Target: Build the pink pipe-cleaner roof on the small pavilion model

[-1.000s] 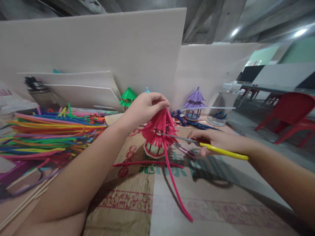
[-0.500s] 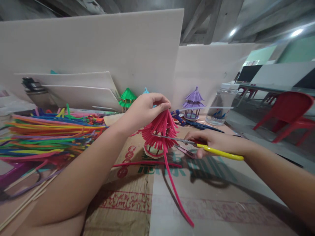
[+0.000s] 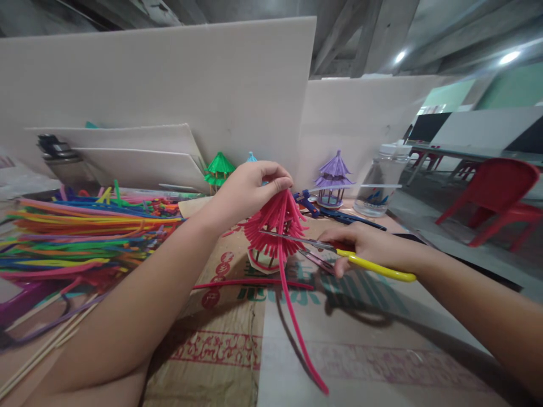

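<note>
A red pagoda model (image 3: 271, 229) with two tiers of pipe-cleaner roof stands on the cardboard (image 3: 216, 373). My left hand (image 3: 267, 178) pinches the top of its roof, where one long red pipe cleaner (image 3: 292, 322) starts and hangs down the front onto the surface. In my right hand (image 3: 352, 243) are scissors (image 3: 375, 267) with yellow handles. Their blades are spread, one lying across the long pipe cleaner at the lower roof and the other below to the right. Another red pipe cleaner (image 3: 254, 280) lies flat in front of the pagoda's base.
Bundles of coloured pipe cleaners (image 3: 93, 226) and wooden sticks (image 3: 46, 350) lie at left. Behind are a green pagoda (image 3: 219, 169), a light blue one (image 3: 251, 156), a purple one (image 3: 333, 175), a blue glue gun (image 3: 306, 202) and a clear bottle (image 3: 379, 181).
The scissors and my right hand have shifted slightly left and down. The loose end of the hanging pipe cleaner has swung a little left. My left hand keeps its pinch.
</note>
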A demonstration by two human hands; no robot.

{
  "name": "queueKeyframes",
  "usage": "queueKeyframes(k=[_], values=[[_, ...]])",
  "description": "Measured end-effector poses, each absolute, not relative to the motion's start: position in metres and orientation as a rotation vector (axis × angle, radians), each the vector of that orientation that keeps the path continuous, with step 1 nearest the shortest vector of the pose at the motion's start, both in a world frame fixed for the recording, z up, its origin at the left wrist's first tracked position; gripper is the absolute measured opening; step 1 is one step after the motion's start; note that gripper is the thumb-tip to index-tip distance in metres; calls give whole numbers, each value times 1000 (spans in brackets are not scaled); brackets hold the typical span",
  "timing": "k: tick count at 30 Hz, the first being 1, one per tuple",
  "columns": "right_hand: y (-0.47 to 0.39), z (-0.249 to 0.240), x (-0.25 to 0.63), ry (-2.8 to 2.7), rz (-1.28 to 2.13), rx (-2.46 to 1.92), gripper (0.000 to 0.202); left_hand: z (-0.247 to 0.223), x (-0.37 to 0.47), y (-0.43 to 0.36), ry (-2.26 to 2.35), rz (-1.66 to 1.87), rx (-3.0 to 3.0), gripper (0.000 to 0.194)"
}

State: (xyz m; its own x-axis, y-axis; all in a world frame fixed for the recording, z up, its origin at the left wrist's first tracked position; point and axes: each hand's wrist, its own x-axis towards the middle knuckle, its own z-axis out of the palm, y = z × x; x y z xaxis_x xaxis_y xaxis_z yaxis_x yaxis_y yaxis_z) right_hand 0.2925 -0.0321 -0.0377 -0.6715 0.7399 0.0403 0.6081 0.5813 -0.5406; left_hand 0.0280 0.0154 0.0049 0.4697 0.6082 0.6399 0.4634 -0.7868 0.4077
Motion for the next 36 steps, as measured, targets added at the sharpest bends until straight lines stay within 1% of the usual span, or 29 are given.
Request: queueKeyframes(k=[3,8,12,15,18,20,24,27,30,32,36], values=[[-31,-40,293,-2570,669,-1192,38,5,28,15,937,1213,2521,27],[-34,-38,293,-2607,600,-1182,37,4,26,24,1037,1211,2427,27],[-31,-37,296,-2446,557,-1235,47,-2,19,41,1106,1259,2307,29],[-17,-48,303,-2227,382,-1430,51,-5,13,51,1132,1278,2283,30],[4,-70,312,-2112,169,-1692,45,-4,8,54,1151,1223,2293,36],[14,-85,316,-2131,101,-1808,41,-2,5,54,1116,1188,2313,39],[20,-106,317,-2206,100,-1872,51,0,4,51,1072,1131,2330,37],[18,-111,315,-2251,86,-1857,60,-1,4,52,1096,1086,2321,35],[15,-110,315,-2295,47,-1843,63,-2,4,53,1118,1067,2279,34],[12,-103,313,-2335,-67,-1794,59,-3,4,53,1123,1066,2259,33],[1,-72,293,-2294,-269,-1496,35,-3,6,51,1100,1090,2277,33]])
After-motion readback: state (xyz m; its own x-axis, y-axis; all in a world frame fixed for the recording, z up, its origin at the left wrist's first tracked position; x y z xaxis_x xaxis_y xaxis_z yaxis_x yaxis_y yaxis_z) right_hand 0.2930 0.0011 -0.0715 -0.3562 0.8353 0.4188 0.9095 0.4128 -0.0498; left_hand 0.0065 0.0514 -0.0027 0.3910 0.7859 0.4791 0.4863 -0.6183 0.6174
